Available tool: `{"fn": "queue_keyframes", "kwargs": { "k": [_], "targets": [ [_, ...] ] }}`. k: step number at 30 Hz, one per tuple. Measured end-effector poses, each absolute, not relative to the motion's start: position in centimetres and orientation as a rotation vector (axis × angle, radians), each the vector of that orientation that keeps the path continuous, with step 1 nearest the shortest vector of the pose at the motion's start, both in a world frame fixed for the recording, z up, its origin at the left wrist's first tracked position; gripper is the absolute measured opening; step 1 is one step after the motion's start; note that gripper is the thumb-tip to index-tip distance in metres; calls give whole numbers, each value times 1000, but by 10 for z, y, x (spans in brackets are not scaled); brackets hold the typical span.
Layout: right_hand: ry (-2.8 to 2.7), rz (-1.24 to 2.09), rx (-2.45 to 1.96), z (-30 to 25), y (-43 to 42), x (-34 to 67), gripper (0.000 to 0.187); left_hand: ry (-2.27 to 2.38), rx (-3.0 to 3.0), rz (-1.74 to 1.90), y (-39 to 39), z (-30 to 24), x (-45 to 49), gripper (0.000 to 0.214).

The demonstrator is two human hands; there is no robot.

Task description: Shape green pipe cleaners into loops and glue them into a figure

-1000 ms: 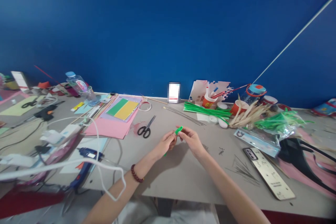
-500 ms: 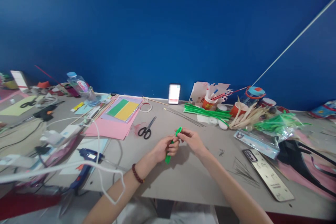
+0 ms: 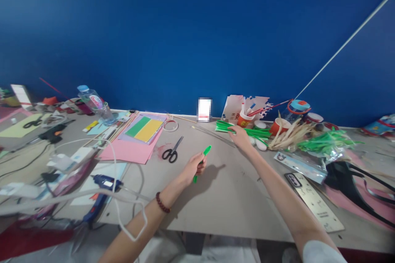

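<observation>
My left hand (image 3: 196, 166) is closed around a green fuzzy pipe-cleaner piece (image 3: 207, 150). Its rounded tip sticks out above the fist, and the lower end shows beneath the fingers. Farther back on the right, my right hand (image 3: 240, 136) pinches at the near left part of a bundle of green pipe cleaners (image 3: 261, 132). How many stems lie between those fingers I cannot make out. Black-handled scissors (image 3: 172, 152) rest on the table left of my left hand.
A blue glue gun (image 3: 100, 195) and white cables lie at left, near pink paper (image 3: 129, 150). Thin rods (image 3: 214, 135) lie behind my hands. A red cup with pens (image 3: 245, 120) stands beyond the bundle. At right are a phone (image 3: 314, 203) and a plastic bag (image 3: 304, 166).
My right hand has left the green piece and moved back and right to the pipe-cleaner bundle. My left hand keeps the piece and has shifted slightly left.
</observation>
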State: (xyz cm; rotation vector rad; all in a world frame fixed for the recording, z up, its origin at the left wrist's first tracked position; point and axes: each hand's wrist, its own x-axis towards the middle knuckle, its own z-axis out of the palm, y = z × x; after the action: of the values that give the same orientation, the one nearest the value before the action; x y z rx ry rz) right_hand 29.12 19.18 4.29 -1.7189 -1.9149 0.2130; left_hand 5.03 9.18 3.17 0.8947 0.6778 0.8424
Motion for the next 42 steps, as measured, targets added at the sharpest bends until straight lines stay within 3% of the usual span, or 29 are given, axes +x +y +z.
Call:
{"fn": "queue_keyframes", "kwargs": {
  "k": [7, 13, 21, 28, 33, 42],
  "targets": [
    [-1963, 39, -1879, 32, 226, 323, 30, 716, 882, 863, 93, 32, 51, 38],
    [-2005, -40, -1977, 34, 232, 323, 20, 741, 848, 885, 95, 31, 50, 37],
    [-1957, -147, -1872, 65, 212, 307, 37, 795, 858, 1004, 95, 34, 49, 38],
    [-1856, 409, -1287, 86, 141, 248, 26, 888, 868, 1042, 95, 38, 52, 40],
    [-1789, 911, -1187, 73, 96, 216, 35, 905, 889, 1078, 93, 40, 53, 39],
    [-1784, 664, -1222, 45, 82, 200, 24, 973, 917, 1103, 86, 41, 56, 32]
  ]
}}
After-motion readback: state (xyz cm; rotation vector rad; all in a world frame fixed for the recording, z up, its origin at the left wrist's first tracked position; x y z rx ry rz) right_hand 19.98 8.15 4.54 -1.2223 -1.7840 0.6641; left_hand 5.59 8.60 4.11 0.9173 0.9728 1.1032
